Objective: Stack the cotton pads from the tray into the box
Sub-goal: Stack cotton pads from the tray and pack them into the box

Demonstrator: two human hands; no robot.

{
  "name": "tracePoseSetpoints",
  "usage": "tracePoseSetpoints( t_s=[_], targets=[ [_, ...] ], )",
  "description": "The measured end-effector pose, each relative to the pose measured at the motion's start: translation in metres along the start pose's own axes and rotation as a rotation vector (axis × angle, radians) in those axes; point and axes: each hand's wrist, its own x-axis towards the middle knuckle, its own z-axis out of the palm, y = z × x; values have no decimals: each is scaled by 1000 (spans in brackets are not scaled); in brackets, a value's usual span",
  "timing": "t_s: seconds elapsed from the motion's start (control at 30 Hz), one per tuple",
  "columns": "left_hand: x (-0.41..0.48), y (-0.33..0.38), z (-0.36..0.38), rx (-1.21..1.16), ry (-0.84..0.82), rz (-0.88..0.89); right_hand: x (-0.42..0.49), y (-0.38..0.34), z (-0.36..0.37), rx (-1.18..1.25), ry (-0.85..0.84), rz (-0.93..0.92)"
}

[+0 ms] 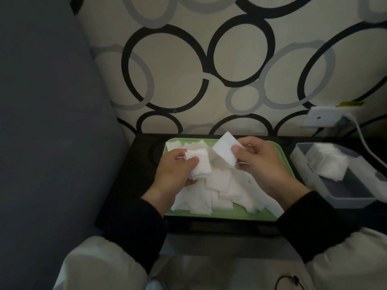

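A green tray (234, 214) on a low black table holds a loose heap of white square cotton pads (222, 189). Over the tray's left half, my left hand (173, 172) grips a small stack of pads (199, 164). My right hand (266, 162) pinches a single pad (225, 150) between thumb and fingers, held tilted above the tray's far side. A grey open box (351, 197) stands to the right of the tray, with several pads (326, 162) piled at its far end.
A grey cushion (48, 122) rises on the left. A patterned wall with circles stands behind the table. A white socket (322, 118) with a white cable (364, 141) sits at the right, near the box. My knees in light trousers are below the table.
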Motion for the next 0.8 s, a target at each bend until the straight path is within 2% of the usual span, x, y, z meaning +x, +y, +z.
tracePoseSetpoints(
  t_s=[0.07, 0.13, 0.27, 0.53, 0.8],
  targets=[
    [-4, 0, 4, -8, -52, 11, -5, -4, -1, 156, -74, 43],
    [-7, 0, 9, -18, -100, 14, -7, -5, -2, 214, -140, 72],
    [-12, 5, 20, 4, -150, 18, -10, -9, -9, 135, -221, 40],
    [-19, 10, 42, -153, -190, 33, -20, -3, -6, 81, -40, 157],
    [-23, 13, 65, -251, -228, 15, -22, 0, -11, 55, 148, 83]
  ],
)
